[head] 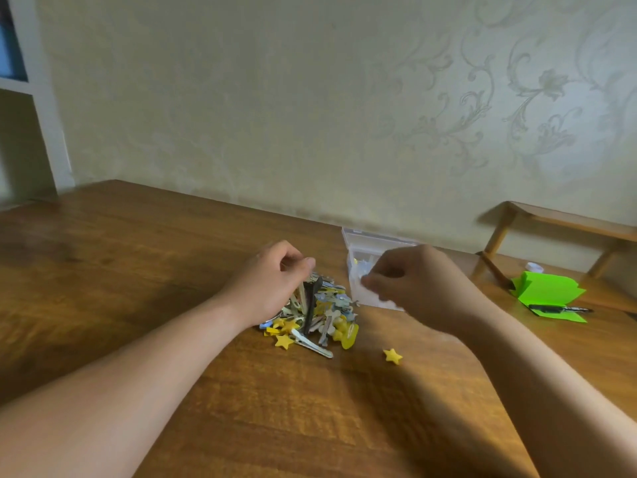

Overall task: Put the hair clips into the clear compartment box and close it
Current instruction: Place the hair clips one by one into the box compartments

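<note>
Left hand [272,281]: seen at centre frame, directly over the pile, with the fingers curled and the thumb tip brought to the forefinger. Whether a clip is pinched cannot be told.
Right hand [417,284]: seen right of centre, with the fingers curled downward and blurred. Whether anything is held cannot be told.
Hair clips [322,317]: heaped on the table just below and to the right of the left hand. Yellow, pale and metallic pieces are mixed together.
Dark clip [312,300]: stood on end in the pile, its top reaching the left hand's fingers.
Star clip [393,356]: a single yellow star, laid apart from the pile at its lower right, below the right hand.
Clear compartment box [362,241]: set just right of the pile and behind the right hand. A few pale and yellow pieces are seen in its left part, but the compartment cannot be told.
Hidden: most of the box is covered by the right hand. Its lid position and dividers are too blurred to be made out.
Table [138,270]: brown wood, filling the lower frame.
Green paper [548,288]: laid at the right edge, with a black pen [560,309] placed on its lower sheet.
</note>
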A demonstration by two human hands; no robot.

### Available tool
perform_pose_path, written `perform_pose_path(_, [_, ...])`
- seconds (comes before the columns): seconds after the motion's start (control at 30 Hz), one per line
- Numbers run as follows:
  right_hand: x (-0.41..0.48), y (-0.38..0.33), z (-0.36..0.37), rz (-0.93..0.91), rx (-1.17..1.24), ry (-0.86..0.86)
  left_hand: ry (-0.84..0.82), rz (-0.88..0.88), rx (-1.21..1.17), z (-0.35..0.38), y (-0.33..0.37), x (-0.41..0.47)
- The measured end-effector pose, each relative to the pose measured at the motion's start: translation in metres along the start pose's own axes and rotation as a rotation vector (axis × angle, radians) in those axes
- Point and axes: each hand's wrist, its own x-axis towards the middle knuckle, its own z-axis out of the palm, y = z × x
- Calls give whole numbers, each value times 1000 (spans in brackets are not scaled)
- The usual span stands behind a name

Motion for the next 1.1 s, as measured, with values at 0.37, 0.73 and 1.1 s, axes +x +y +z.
perform_pose_path(0.37, [-15,8,29,32,-74,-160,4,-10,8,0,0,-1])
perform_pose_path(0.73, [-11,23,15,77,-53,-296,17,-11,1,0,2,-3])
perform_pose_path(1.1, [-13,23,16,-156,-95,-391,13,-12,5,1,3,-3])
